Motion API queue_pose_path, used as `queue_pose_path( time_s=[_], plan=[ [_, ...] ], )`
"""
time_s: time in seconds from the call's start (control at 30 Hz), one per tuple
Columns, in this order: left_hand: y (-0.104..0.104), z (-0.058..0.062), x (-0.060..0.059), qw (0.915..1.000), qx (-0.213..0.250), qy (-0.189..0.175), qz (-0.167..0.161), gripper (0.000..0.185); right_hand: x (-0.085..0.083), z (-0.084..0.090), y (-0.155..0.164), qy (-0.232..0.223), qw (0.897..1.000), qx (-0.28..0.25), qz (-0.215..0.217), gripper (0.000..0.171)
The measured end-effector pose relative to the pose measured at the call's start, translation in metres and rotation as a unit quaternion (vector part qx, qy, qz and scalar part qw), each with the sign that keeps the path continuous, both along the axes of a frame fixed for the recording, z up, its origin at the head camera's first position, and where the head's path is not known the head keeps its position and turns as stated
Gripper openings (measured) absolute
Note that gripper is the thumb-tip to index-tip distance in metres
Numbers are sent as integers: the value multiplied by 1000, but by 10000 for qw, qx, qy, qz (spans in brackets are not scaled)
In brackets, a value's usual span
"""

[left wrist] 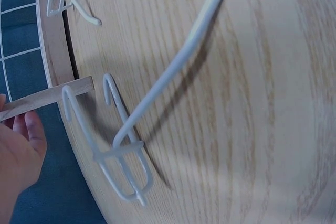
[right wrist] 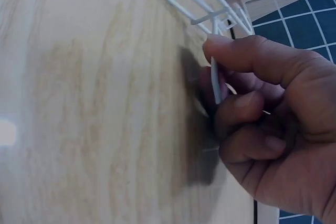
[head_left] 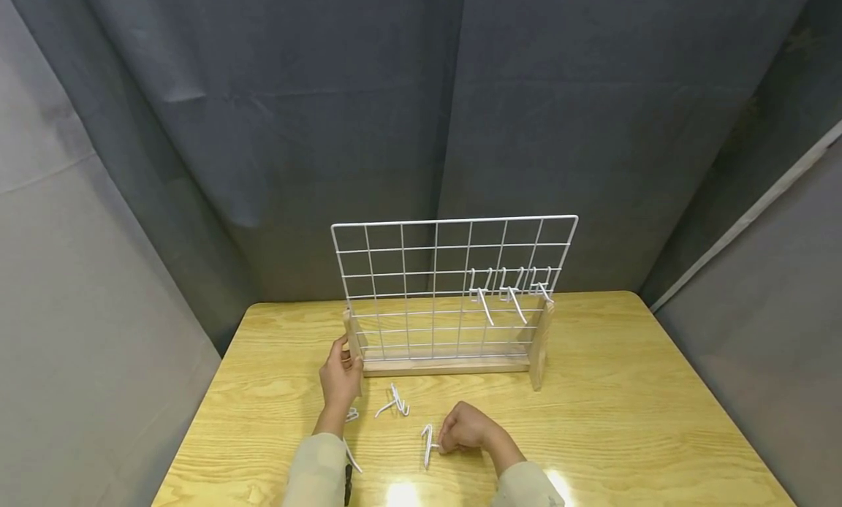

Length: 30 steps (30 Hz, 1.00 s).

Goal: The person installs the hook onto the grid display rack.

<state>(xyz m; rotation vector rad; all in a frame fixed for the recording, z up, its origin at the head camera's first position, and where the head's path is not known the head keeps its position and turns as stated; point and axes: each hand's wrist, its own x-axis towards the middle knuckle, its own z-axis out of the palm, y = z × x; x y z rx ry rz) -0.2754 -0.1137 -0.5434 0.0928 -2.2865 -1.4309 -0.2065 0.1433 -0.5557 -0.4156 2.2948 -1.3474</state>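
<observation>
A white wire grid rack (head_left: 435, 273) stands upright on a wooden base. My left hand (head_left: 340, 375) grips its left wooden leg (left wrist: 47, 97), fingers behind the wood. Near the front of the table, my right hand (head_left: 468, 428) pinches a white wire display hook (right wrist: 215, 77) by its straight prong, between thumb and fingers. The hook's double-loop frame points away from the fingertips. Another white hook (head_left: 396, 399) lies on the table in front of the rack base. Partly covered by the left forearm is one more hook (left wrist: 173, 77).
Three white hooks hang on the right part of the grid, one (head_left: 483, 302) farthest left, one (head_left: 515, 302) in the middle and one (head_left: 543, 291) by the right edge. The wood-grain table (head_left: 612, 405) is enclosed by grey curtains (head_left: 316, 127) at the back and sides.
</observation>
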Motion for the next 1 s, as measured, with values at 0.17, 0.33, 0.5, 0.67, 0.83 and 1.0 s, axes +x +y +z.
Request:
queue_pose_path(
  time_s=[0.17,0.33,0.5,0.67,0.83,1.0],
  plan=[
    [0,-1,0,10000,-18,-23,-5,49,2,6,2,-193,9996,97,199,6],
    [0,0,-1,10000,6,-67,-27,48,5,10,3,-302,9994,18,147,6],
    [1,0,0,10000,4,-74,-19,49,8,15,6,-151,9999,-36,-56,4],
    [0,0,0,10000,-1,-57,-15,49,9,20,8,-3,9994,-155,-306,4],
    [0,0,1,10000,-23,-79,-19,49,10,27,13,-74,9982,-284,-517,6],
    [0,0,0,10000,-12,-59,-4,49,6,31,20,-226,9952,-616,-727,12]
  ],
)
